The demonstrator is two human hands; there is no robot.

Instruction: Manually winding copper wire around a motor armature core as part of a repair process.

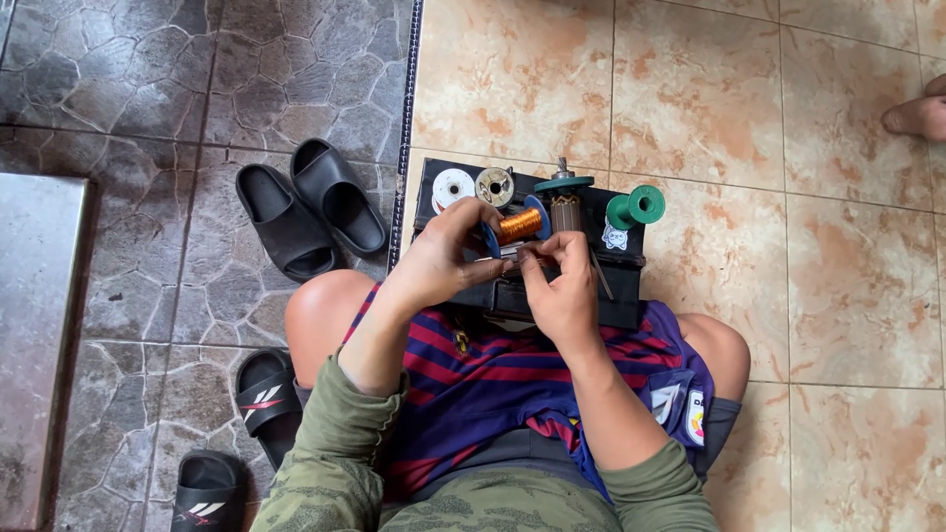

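Green sleeves (335,463) lie nearest, forearms reaching to a black box (527,296) on the lap. Just short of the box's near edge, the left hand (439,261) pinches narrowly at a copper spool (517,226); the right hand (562,286) holds something thin beside it, too small to tell. On the box's far edge sit a white spool (452,187) and a green spool (636,207). Beyond the box, open tile (690,89); left of it, black slippers (310,207).

small white sticker (615,236) on black box (631,258), right side
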